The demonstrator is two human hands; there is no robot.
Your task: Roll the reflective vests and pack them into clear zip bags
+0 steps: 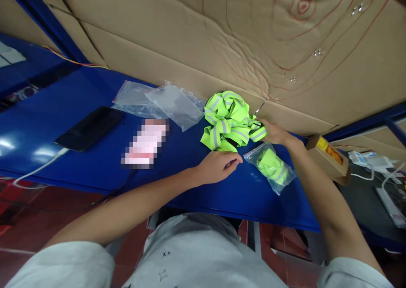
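A heap of fluorescent yellow-green reflective straps (pixel 226 119) with silver stripes lies on the blue table against the cardboard panel. My right hand (pixel 275 133) is at the heap's right side, its fingers closed on a folded reflective strap and partly hidden behind it. Just in front of the heap, my left hand (pixel 218 167) is curled with thumb and fingertips together, and nothing shows in it. Between my forearms a clear zip bag (pixel 275 169) with a folded reflective strap inside rests on the table.
Several clear plastic bags (pixel 174 104) lie left of the heap. Further left are a blurred-out pink and white item (pixel 145 144) and a black phone (pixel 90 128) with a white cable. A small cardboard box (pixel 328 159) stands at the right. The table's front edge (pixel 241 219) is near my body.
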